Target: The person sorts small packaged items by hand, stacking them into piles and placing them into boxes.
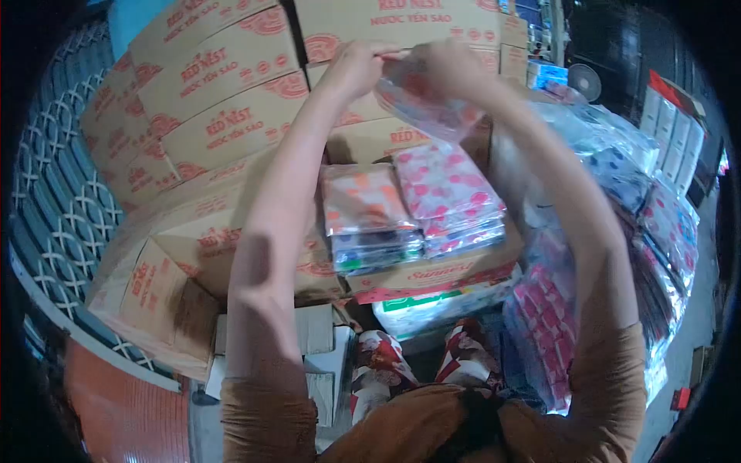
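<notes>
Both my hands are raised in front of the stacked cartons. A see-through plastic packet with a reddish pattern [436, 116] hangs between them, blurred by motion. My left hand [356, 71] pinches its upper left edge. On the packet's upper right part, my right hand [449, 71] is closed, its fingertips partly hidden. Below the hands, a stack of orange-patterned packets [364, 202] lies beside a stack of pink-dotted packets [448, 185]. Both stacks rest on a carton marked Sunnest [455, 270].
Red Nest cartons [224, 73] rise ahead and to the left, with an open carton [185, 309] lower down. A folding metal gate [62, 216] stands at far left. Plastic-wrapped bundles [656, 216] are piled at right. Behind them are a fan [584, 82] and white boxes [673, 127].
</notes>
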The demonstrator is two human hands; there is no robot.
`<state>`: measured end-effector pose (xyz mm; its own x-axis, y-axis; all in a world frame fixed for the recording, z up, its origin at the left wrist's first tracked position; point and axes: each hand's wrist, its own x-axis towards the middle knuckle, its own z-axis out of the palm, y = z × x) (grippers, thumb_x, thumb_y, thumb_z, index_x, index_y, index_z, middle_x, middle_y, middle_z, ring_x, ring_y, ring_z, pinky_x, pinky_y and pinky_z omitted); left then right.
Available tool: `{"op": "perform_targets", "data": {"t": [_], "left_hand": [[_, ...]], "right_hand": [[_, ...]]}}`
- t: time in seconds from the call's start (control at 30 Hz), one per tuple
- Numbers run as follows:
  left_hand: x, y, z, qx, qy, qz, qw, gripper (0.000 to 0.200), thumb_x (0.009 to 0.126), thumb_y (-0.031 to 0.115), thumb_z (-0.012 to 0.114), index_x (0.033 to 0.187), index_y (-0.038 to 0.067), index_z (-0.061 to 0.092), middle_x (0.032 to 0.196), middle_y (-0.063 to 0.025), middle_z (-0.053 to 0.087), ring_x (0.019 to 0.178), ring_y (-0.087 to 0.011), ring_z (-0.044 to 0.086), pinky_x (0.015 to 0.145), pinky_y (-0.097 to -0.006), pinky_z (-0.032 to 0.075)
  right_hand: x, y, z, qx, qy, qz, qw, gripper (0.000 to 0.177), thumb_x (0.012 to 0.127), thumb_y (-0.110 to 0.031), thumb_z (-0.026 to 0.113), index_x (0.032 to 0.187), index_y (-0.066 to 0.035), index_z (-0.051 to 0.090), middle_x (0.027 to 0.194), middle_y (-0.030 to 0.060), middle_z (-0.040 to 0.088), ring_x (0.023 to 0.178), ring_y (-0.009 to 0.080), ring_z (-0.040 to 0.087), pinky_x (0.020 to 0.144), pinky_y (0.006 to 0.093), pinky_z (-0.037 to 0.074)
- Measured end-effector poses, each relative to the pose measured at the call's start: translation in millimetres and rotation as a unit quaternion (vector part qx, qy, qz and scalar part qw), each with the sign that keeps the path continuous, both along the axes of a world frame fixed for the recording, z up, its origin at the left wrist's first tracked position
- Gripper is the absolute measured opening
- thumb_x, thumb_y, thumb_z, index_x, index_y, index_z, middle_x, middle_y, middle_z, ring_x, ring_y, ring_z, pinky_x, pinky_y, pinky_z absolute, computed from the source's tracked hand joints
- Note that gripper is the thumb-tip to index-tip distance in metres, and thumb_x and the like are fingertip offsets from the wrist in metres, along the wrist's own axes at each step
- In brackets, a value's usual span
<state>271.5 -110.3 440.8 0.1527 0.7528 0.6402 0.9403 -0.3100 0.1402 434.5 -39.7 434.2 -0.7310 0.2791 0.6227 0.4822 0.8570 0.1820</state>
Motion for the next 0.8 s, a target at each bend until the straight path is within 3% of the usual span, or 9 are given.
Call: {"op": "perform_targets", "data": {"t": [0.07, 0.13, 0.2, 0.27, 0.33, 0.4, 0.5, 0.63, 0.8], "left_hand": [[-14, -30, -31, 0.152, 0.077, 0.102, 0.98, 0.032, 0.08, 0.004, 0.038, 0.104, 0.008, 0.058, 0.109, -0.0114, 0.055, 0.101, -0.0272, 0.052, 0.087, -0.0276, 0.04], [-41, -37, -86, 0.152, 0.09, 0.156, 0.972, 0.028, 0.077, 0.009, 0.044, 0.102, 0.009, 0.058, 0.115, -0.0105, 0.049, 0.113, -0.0277, 0.041, 0.086, -0.0443, 0.036], [-34, -72, -146, 0.139, 0.107, 0.18, 0.968, 0.033, 0.077, 0.01, 0.045, 0.108, 0.012, 0.055, 0.122, -0.0116, 0.042, 0.12, -0.0301, 0.03, 0.087, -0.0506, 0.032], [-48, -88, -213, -0.001, 0.173, 0.257, 0.951, 0.034, 0.076, 0.009, 0.045, 0.109, 0.014, 0.055, 0.12, -0.0126, 0.043, 0.121, -0.03, 0.028, 0.088, -0.0491, 0.032], [-69, -96, -276, -0.088, 0.096, 0.253, 0.959, 0.035, 0.076, 0.009, 0.045, 0.109, 0.015, 0.055, 0.122, -0.0124, 0.042, 0.12, -0.0298, 0.031, 0.09, -0.0496, 0.031], [-71, -106, -296, -0.075, 0.077, 0.265, 0.958, 0.035, 0.075, 0.009, 0.045, 0.109, 0.015, 0.055, 0.122, -0.0126, 0.042, 0.118, -0.0297, 0.032, 0.09, -0.0492, 0.031], [-78, -100, -289, -0.092, 0.116, 0.267, 0.952, 0.038, 0.076, 0.008, 0.045, 0.113, 0.017, 0.052, 0.124, -0.0133, 0.039, 0.115, -0.0298, 0.036, 0.09, -0.0487, 0.032], [-57, -92, -237, -0.248, 0.105, 0.266, 0.925, 0.053, 0.069, 0.019, 0.059, 0.12, 0.018, 0.045, 0.129, -0.0162, 0.034, 0.119, -0.0323, 0.031, 0.091, -0.0507, 0.03], [-30, -40, -183, -0.305, 0.118, 0.179, 0.928, 0.065, 0.066, 0.029, 0.064, 0.124, 0.012, 0.04, 0.134, -0.0177, 0.027, 0.125, -0.0333, 0.022, 0.098, -0.0477, 0.025]], "right_hand": [[-37, -4, -48, 0.046, 0.15, 0.076, 0.985, 0.026, 0.067, -0.009, 0.053, 0.093, -0.004, 0.058, 0.074, 0.019, 0.059, 0.068, 0.033, 0.059, 0.06, 0.0415, 0.047], [-61, -9, -109, -0.023, 0.236, 0.196, 0.951, 0.034, 0.068, -0.008, 0.053, 0.103, -0.006, 0.054, 0.084, 0.0189, 0.058, 0.072, 0.0324, 0.058, 0.065, 0.0418, 0.046], [-94, 5, -183, 0.001, 0.232, 0.253, 0.939, 0.04, 0.068, -0.006, 0.053, 0.108, -0.008, 0.052, 0.098, 0.0158, 0.056, 0.084, 0.0309, 0.056, 0.073, 0.0403, 0.044], [-109, -7, -256, -0.174, 0.193, 0.296, 0.919, 0.039, 0.067, -0.008, 0.054, 0.106, -0.01, 0.053, 0.105, 0.0117, 0.053, 0.096, 0.0306, 0.051, 0.08, 0.0416, 0.04], [-113, -25, -306, -0.076, 0.073, 0.204, 0.973, 0.041, 0.066, -0.01, 0.056, 0.107, -0.012, 0.053, 0.108, 0.0085, 0.051, 0.102, 0.0295, 0.047, 0.085, 0.0432, 0.037], [-112, -39, -307, -0.078, 0.061, 0.188, 0.977, 0.039, 0.067, -0.012, 0.055, 0.107, -0.013, 0.054, 0.108, 0.0086, 0.051, 0.104, 0.0295, 0.045, 0.086, 0.0444, 0.036], [-115, -39, -296, -0.121, -0.017, 0.15, 0.981, 0.039, 0.071, -0.015, 0.051, 0.11, -0.014, 0.051, 0.11, 0.0107, 0.05, 0.103, 0.03, 0.046, 0.087, 0.0416, 0.037], [-104, -32, -271, -0.167, -0.107, 0.118, 0.973, 0.031, 0.075, -0.019, 0.049, 0.106, -0.013, 0.051, 0.11, 0.0109, 0.05, 0.104, 0.0276, 0.046, 0.08, 0.0424, 0.041], [-52, -26, -207, -0.278, -0.175, 0.138, 0.934, 0.024, 0.076, -0.022, 0.052, 0.094, -0.007, 0.057, 0.091, 0.0157, 0.059, 0.088, 0.0307, 0.056, 0.071, 0.0405, 0.044]]}}
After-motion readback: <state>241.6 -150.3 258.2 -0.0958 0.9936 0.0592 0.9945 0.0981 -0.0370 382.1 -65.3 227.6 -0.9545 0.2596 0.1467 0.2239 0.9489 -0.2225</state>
